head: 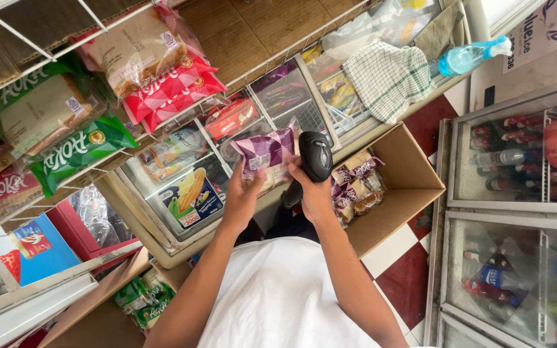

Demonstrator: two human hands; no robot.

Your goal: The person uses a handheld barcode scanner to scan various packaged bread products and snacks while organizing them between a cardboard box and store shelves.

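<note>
My left hand [243, 196] holds up a purple snack packet [264, 151] in front of me. Right beside it, my right hand [314, 193] grips a black handheld scanner [315, 154], its head pointing at the packet. Both hands hover over a glass-topped freezer chest [162, 241]. Just right of the scanner, an open cardboard box [407, 183] holds several more purple and brown snack packets [356, 183].
A wire rack [27, 42] at upper left carries green and red bread bags. A checked cloth [388, 77] and a blue spray bottle [469, 58] lie on the freezer's far end. Drink fridges [517, 212] stand at right. Another cardboard box [107, 309] with green packets sits lower left.
</note>
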